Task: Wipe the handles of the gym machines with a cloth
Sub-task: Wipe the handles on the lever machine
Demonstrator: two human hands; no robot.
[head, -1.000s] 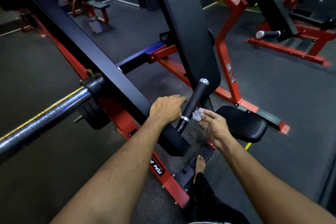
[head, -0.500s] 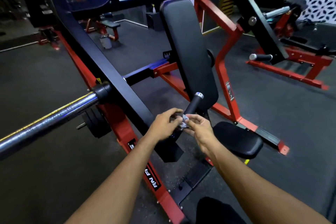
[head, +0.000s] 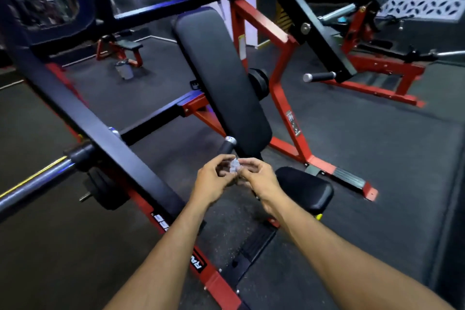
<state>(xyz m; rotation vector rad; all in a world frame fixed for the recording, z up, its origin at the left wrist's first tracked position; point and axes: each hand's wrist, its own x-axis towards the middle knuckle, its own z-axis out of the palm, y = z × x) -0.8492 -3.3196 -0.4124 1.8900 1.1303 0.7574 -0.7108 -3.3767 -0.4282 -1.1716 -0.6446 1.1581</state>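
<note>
A small crumpled pale cloth (head: 234, 166) sits between my two hands, just below the tip of a black handle (head: 226, 146) with a chrome end cap. My left hand (head: 214, 180) and my right hand (head: 254, 176) both pinch the cloth with curled fingertips. Most of the handle's length is hidden behind my hands. A second black handle (head: 319, 76) with a chrome cap sticks out from the far lever arm at the right.
The black back pad (head: 221, 75) rises behind the handle, with the seat pad (head: 305, 190) to the right of my hands. A black slanted lever arm (head: 100, 133) and a chrome weight bar (head: 32, 181) cross the left. Red frame legs (head: 284, 98) spread over dark rubber flooring.
My hands came together from either side of the handle and now hold the cloth jointly in front of it. The camera tilted up, showing more of the machine's top.
</note>
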